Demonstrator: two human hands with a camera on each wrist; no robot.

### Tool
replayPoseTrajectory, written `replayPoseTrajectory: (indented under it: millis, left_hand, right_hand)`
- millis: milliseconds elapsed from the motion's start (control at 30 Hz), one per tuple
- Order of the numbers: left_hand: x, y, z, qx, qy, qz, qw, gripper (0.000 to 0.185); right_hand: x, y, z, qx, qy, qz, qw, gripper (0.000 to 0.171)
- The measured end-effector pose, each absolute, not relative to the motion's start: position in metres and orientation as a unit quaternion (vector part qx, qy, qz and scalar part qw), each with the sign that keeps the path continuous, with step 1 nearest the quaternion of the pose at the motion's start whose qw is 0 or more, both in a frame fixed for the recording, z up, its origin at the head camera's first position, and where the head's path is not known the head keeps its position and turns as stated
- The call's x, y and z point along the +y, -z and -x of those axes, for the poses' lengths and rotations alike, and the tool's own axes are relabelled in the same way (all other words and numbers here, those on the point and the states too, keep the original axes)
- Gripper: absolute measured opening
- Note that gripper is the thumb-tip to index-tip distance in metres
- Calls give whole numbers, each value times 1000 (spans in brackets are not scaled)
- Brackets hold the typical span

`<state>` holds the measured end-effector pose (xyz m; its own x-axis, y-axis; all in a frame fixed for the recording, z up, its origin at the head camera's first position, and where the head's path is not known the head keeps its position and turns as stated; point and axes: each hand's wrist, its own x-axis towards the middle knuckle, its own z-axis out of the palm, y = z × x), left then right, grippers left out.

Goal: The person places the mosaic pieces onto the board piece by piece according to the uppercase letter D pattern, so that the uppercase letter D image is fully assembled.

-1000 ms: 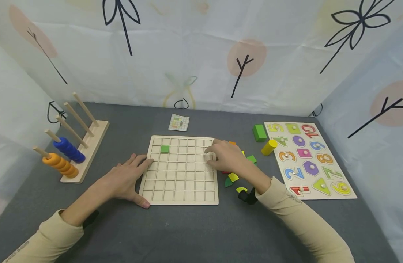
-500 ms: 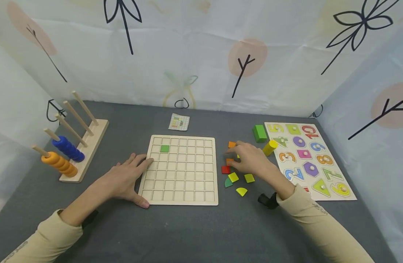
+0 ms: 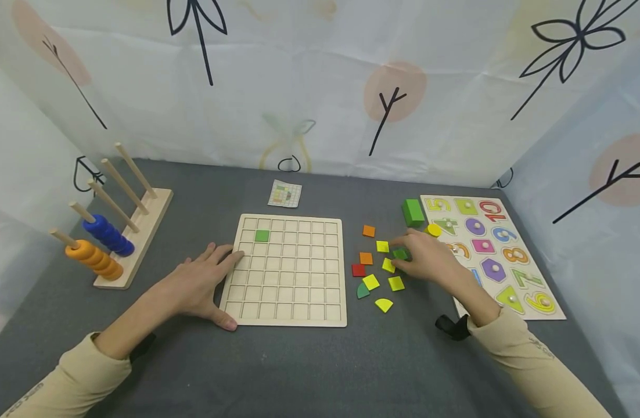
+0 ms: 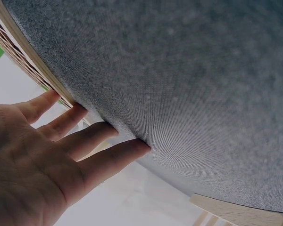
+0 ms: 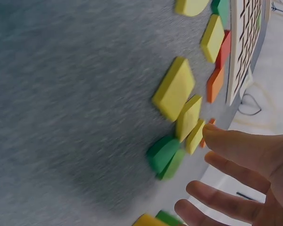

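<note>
My left hand (image 3: 202,284) rests with spread fingers along the left edge of a wooden grid board (image 3: 294,278); its thumb is at the bottom left corner. A green square tile (image 3: 262,235) lies in a cell near the board's top left. My right hand (image 3: 427,255) hovers with relaxed, slightly bent fingers over the loose pieces right of the board. Below its fingertips are green pieces (image 3: 401,254) and a yellow tile (image 3: 388,265). In the right wrist view, a dark green rounded piece (image 5: 162,154) overlaps a lighter green one (image 5: 171,165), and the fingers hold nothing.
Nearby lie orange tiles (image 3: 366,258), a red tile (image 3: 359,270) and several yellow pieces. A patterned card (image 3: 285,194) is behind the board. A peg stand with rings (image 3: 150,215) stands left; a green block (image 3: 413,213), yellow cylinder (image 3: 432,230) and number puzzle (image 3: 529,290) are right.
My right hand has moved right from the grid board's right edge, passing over the orange tiles to the green and yellow pieces. The left hand stays at the board.
</note>
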<state>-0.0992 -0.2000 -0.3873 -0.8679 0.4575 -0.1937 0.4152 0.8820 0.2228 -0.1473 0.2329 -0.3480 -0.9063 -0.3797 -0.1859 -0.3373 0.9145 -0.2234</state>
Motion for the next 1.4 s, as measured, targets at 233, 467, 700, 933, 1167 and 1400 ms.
replayPoseTrajectory:
  millis: [233,467,700,933,1167,1400]
  left_hand:
    - [-200,385,99,963,-86,-224,125,136]
    - [-200,387,100,963,-86,-222,128,137]
    - [-199,387,100,963,-84,-221,130,137]
    - [-198,388,99,964,-82,-219,130,138]
    - [-198,388,99,964,-81,-221,127,137]
    - [-197,387,99,963,-79,-224,126,138]
  right_hand:
    - [248,355,147,970,105,187,114,37]
    - [252,361,150,968,126,189,108,33]
    - [252,364,153,964,138,206,97,32]
    - [253,368,155,962,146,205,102,34]
    - [252,368,157,962,154,206,90,34]
    - [251,372,158,961,157,215,79,36]
